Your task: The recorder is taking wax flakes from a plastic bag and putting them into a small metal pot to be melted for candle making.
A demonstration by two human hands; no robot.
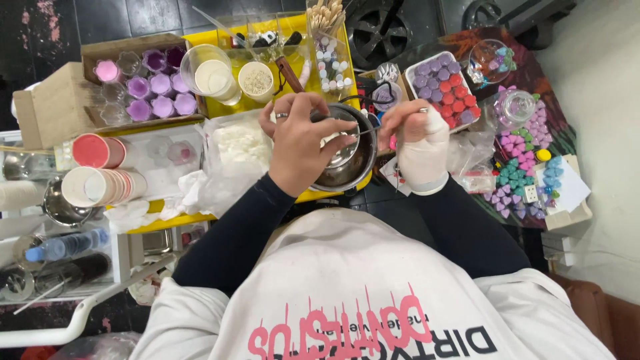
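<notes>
On a crowded yellow table (280,107) above a dark tiled floor, the left hand (303,143) curls its grip over the rim of a metal pot (353,163), while the right hand (420,150), in a white wrap, pinches a thin metal stick (363,132) that reaches into the pot. Just behind the pot stand two cups (233,79) and a jar of wooden sticks (327,20). A box of purple candles (157,90) sits to the left, a tray of purple and red wax pieces (443,83) to the right.
</notes>
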